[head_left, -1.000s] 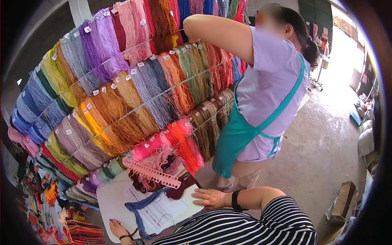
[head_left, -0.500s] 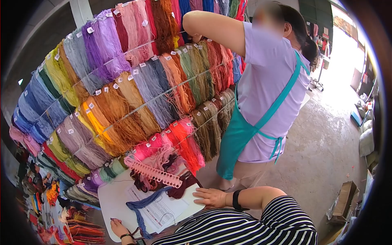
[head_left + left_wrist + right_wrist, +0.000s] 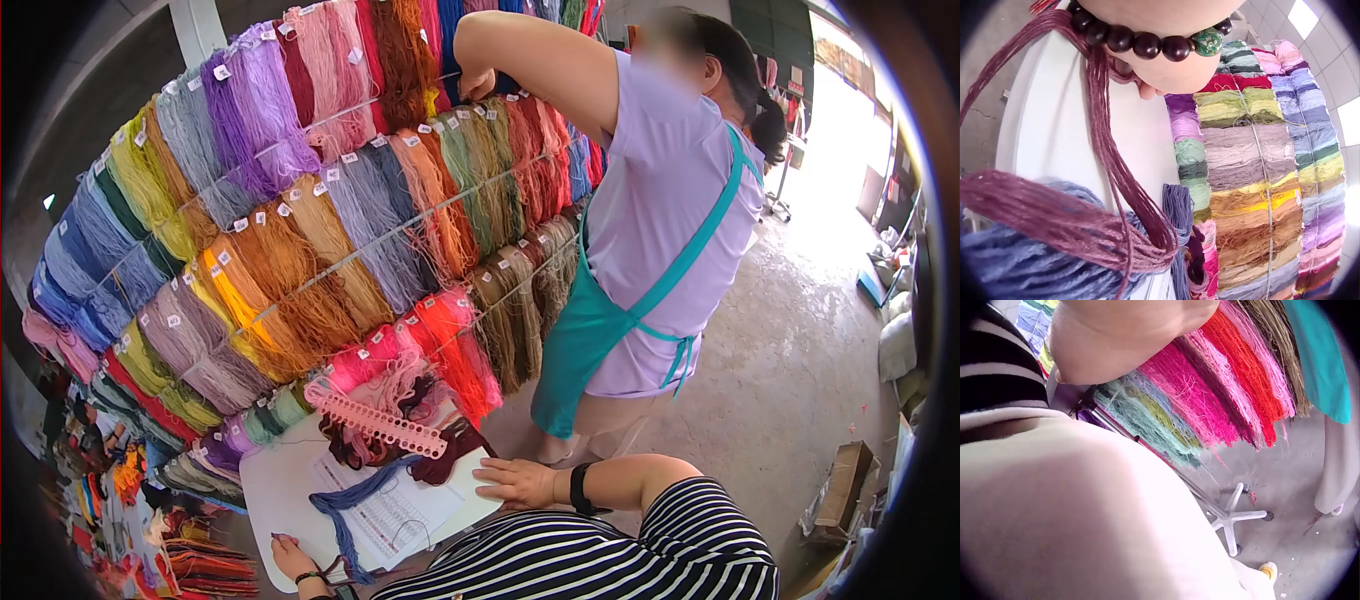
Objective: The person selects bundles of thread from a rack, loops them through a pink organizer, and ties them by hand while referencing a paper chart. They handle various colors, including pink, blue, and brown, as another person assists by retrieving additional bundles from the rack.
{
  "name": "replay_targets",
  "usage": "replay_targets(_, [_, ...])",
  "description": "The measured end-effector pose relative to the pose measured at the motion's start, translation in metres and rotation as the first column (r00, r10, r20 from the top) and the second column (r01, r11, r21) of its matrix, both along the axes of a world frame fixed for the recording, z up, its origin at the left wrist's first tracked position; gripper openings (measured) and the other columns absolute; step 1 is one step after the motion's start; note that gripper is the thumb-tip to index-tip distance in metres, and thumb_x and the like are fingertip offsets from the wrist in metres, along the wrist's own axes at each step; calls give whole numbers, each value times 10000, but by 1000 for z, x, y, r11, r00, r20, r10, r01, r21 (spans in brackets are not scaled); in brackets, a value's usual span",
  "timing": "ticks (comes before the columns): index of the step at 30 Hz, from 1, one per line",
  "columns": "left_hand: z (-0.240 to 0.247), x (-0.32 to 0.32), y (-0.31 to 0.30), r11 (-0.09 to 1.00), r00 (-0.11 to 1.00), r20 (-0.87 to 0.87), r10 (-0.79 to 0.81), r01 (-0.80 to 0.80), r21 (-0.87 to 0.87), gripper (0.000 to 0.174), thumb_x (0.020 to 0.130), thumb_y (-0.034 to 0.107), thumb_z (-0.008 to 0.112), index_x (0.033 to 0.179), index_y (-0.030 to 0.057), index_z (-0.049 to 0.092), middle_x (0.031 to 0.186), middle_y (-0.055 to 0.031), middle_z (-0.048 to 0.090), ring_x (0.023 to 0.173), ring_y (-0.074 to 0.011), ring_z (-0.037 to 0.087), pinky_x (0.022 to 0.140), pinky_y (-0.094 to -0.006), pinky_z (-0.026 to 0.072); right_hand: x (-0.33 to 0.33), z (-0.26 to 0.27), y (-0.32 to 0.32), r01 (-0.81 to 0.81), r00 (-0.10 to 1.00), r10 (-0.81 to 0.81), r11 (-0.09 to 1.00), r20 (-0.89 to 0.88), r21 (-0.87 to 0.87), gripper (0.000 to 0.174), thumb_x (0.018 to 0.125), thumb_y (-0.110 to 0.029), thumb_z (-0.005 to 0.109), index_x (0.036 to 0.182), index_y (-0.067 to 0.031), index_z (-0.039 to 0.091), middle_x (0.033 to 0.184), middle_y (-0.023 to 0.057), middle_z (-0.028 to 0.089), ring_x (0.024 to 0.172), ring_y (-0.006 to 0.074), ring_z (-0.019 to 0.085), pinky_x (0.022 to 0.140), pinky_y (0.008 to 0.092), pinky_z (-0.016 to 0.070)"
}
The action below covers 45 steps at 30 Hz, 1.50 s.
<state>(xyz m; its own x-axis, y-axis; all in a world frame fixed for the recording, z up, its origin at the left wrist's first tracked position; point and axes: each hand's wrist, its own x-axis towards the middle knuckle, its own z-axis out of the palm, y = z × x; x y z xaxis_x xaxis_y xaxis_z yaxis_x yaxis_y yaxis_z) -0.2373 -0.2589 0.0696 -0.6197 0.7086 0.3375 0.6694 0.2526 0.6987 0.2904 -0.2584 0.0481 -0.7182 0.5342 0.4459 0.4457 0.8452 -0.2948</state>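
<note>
My left hand (image 3: pixel 290 558) lies at the left edge of the white table (image 3: pixel 270 480), fingers curled around a strand of plum yarn (image 3: pixel 1100 119). More of this yarn runs under the beaded wrist and droops across a blue yarn skein (image 3: pixel 345 525). My right hand (image 3: pixel 515 484) rests flat on the table's right edge, fingers spread, holding nothing. Between the hands lies a printed sheet (image 3: pixel 395 520), partly under the blue skein. Behind it a pink strip with holes (image 3: pixel 380 422) lies over dark red and pink yarn (image 3: pixel 455 455).
A tall rack of labelled, many-coloured yarn skeins (image 3: pixel 300 260) rises behind the table. Close on the right stands a person in a teal apron (image 3: pixel 580 345), one arm raised to the rack. A wheeled stand base (image 3: pixel 1229 517) is on the floor; a cardboard box (image 3: pixel 842 490) sits far right.
The other person's raised arm has shifted a little right, and their bent hand now shows against the rack. Both my hands keep their places on the table.
</note>
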Motion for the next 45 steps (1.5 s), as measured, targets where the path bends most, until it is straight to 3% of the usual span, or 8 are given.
replay_targets(12, [-1, 2, 0, 1000, 999, 44, 7, -8, 28, 223, 921, 152, 423, 782, 0, 510, 671, -104, 549, 632, -233, 544, 625, -362, 425, 0, 4, -2, 12, 1000, -12, 1000, -9, 11, 612, 764, -305, 686, 1298, -121, 451, 1414, 160, 369, 1312, 374, 351, 929, 421, 458])
replay_targets(15, [-1, 0, 0, 1000, 1000, 26, 3, -3, -3, 223, 931, 136, 415, 819, -28, 517, 714, -118, 569, 650, -228, 577, 636, -344, 470, 0, 5, -3, 19, 1000, -19, 1000, -8, 12, 618, 761, -307, 686, 1302, -126, 448, 1415, 156, 368, 1315, 368, 349, 923, 418, 462])
replay_targets(22, [-5, -4, 1, 1000, 999, 43, -2, 2, -4, 220, 935, 139, 418, 844, -29, 527, 731, -118, 568, 663, -226, 588, 641, -337, 477, 1, 8, -4, 39, 999, -39, 999, 34, 2, 624, 766, -314, 680, 1313, -138, 437, 1427, 144, 352, 1330, 350, 332, 916, 409, 467])
replay_targets(25, [-1, -2, 0, 1000, 999, 35, 6, -6, -17, 221, 937, 142, 421, 845, -29, 528, 730, -117, 569, 664, -227, 591, 637, -338, 476, 0, 5, -3, 31, 1000, -30, 999, -6, 30, 665, 741, -321, 697, 1320, -144, 424, 1428, 156, 351, 1321, 366, 343, 860, 419, 486])
replay_targets(33, [1, 0, -1, 999, 1000, 1, 3, -3, -43, 215, 934, 135, 422, 824, -21, 523, 716, -112, 562, 658, -226, 589, 636, -339, 475, 1, 1, -2, 26, 1000, -26, 1000, -6, 14, 633, 765, -315, 682, 1317, -143, 422, 1428, 154, 346, 1324, 363, 338, 884, 423, 481])
replay_targets(39, [1, 2, -1, 1000, 997, 77, -9, 7, 23, 209, 928, 136, 429, 823, -19, 523, 712, -112, 558, 662, -232, 587, 644, -349, 476, 2, 4, -3, 25, 1000, -25, 1000, -13, 9, 625, 765, -296, 687, 1312, -140, 426, 1420, 155, 357, 1321, 363, 342, 906, 422, 473])
replay_targets(45, [2, 1, -1, 999, 999, -25, 23, -24, -43, 231, 926, 169, 454, 811, -11, 542, 698, -131, 592, 666, -258, 589, 643, -367, 460, -1, 5, -5, 42, 998, -42, 999, 36, -11, 617, 776, -329, 676, 1310, -137, 431, 1412, 158, 369, 1315, 367, 349, 919, 422, 467])
